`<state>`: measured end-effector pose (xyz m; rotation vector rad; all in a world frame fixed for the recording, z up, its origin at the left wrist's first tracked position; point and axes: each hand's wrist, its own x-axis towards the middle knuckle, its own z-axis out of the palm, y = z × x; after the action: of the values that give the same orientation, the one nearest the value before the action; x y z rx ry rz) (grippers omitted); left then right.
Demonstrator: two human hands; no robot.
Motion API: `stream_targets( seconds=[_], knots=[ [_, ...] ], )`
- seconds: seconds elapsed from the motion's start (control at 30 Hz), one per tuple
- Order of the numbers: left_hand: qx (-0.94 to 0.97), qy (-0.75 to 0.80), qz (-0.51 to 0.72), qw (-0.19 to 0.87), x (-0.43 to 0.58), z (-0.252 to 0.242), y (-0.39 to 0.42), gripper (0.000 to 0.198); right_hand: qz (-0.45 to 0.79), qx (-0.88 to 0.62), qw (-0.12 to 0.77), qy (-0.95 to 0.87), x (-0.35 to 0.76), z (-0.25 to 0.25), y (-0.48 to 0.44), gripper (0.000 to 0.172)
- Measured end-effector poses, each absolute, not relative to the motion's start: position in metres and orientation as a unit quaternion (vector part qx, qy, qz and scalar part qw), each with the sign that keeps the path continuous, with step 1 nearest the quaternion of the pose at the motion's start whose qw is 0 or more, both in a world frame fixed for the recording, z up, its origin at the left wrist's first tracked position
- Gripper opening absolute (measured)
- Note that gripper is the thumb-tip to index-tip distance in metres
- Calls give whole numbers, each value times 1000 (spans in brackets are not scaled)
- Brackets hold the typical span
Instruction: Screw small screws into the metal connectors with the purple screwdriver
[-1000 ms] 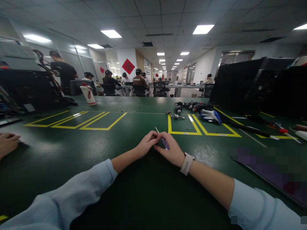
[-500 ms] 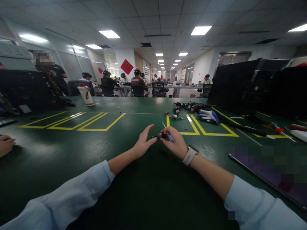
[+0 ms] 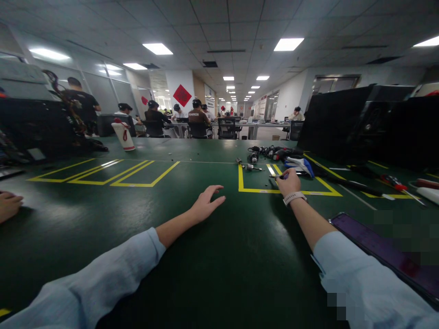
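Observation:
My left hand (image 3: 206, 204) rests on the green table (image 3: 212, 256) with its fingers stretched out and slightly curled, holding nothing. My right hand (image 3: 288, 182) reaches forward over the yellow-taped rectangle (image 3: 260, 189), fingers closed on a small screwdriver (image 3: 279, 176) whose shaft points left. A white watch band sits on that wrist. Just beyond the hand lie a white and blue glove (image 3: 301, 165) and a small metal part (image 3: 253, 167).
A cluster of dark tools and parts (image 3: 270, 152) lies behind the taped box. A red-handled screwdriver (image 3: 394, 181) and black monitors (image 3: 343, 121) stand right. A dark tablet (image 3: 387, 251) lies near right. A white cup (image 3: 124, 135) stands far left. Another person's hand (image 3: 9, 204) rests at the left edge.
My right hand has moved away from the left hand, forward and right into the taped box, carrying the screwdriver. The left hand let go and stays open on the table.

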<state>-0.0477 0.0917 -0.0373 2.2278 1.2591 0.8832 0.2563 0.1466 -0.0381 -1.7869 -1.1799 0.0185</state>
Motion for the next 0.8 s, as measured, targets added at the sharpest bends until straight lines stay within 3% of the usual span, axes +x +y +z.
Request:
stream_targets(
  seconds=[0.5,0.8],
  knots=[
    [815,453,286,220,-45,-31,86,43,-33,-734,376,-564,244,-34,137,23],
    [839,444,255,184,-44,-30,85,44,29,-683,227,-693,207,-41,141,24]
  ],
)
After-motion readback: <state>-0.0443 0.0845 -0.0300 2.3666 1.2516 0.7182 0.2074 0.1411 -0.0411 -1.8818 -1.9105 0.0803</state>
